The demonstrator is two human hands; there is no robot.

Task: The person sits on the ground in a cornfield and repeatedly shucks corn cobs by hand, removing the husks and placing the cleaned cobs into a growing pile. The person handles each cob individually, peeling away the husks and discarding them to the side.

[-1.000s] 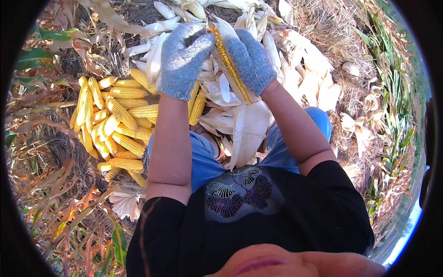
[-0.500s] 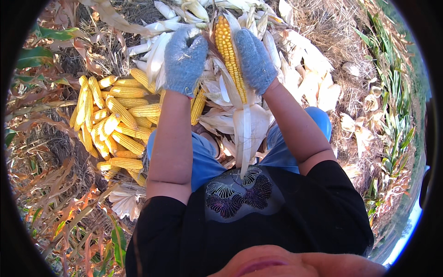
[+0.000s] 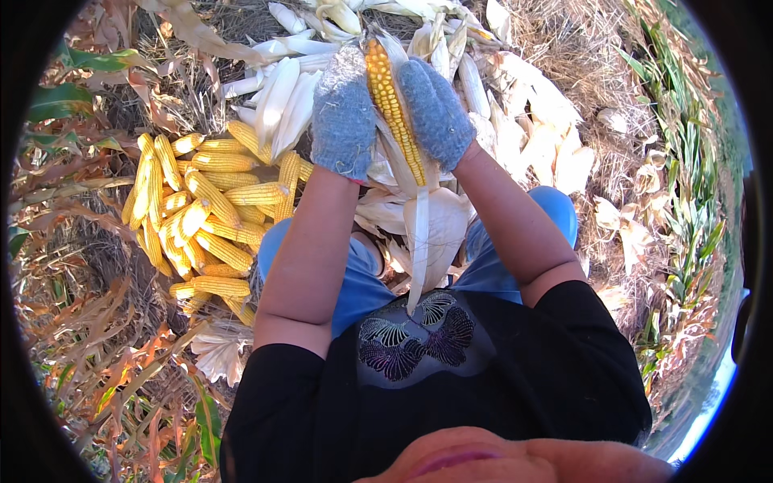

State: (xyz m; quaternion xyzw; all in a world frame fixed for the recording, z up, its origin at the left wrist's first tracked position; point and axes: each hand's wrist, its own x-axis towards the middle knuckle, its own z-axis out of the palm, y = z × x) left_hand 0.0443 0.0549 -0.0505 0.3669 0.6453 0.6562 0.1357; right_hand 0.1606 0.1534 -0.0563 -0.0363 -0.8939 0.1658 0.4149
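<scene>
An ear of corn (image 3: 394, 113) stands out yellow between my two gloved hands, its husk partly peeled open. My left hand (image 3: 345, 117), in a fuzzy grey glove, is closed along the ear's left side. On the right side, my right hand (image 3: 436, 113) in a matching glove grips the ear and its husk. Both hands' fingertips are partly hidden. A pale strip of husk (image 3: 419, 249) hangs down from the ear toward my shirt. Left of my left hand lies a heap of husked yellow corn ears (image 3: 209, 201).
Unhusked pale ears (image 3: 282, 101) lie beyond and beside my left hand. Loose dry husks (image 3: 539, 113) cover the ground at right. Dry stalks and leaves (image 3: 105, 338) stand at left, greener plants (image 3: 692, 201) along the right. My knees (image 3: 555, 213) are bent below my arms.
My left hand has moved right, from beside the ear onto its left side and husk. The ear has shifted slightly, and its hanging husk strip has swung a little left.
</scene>
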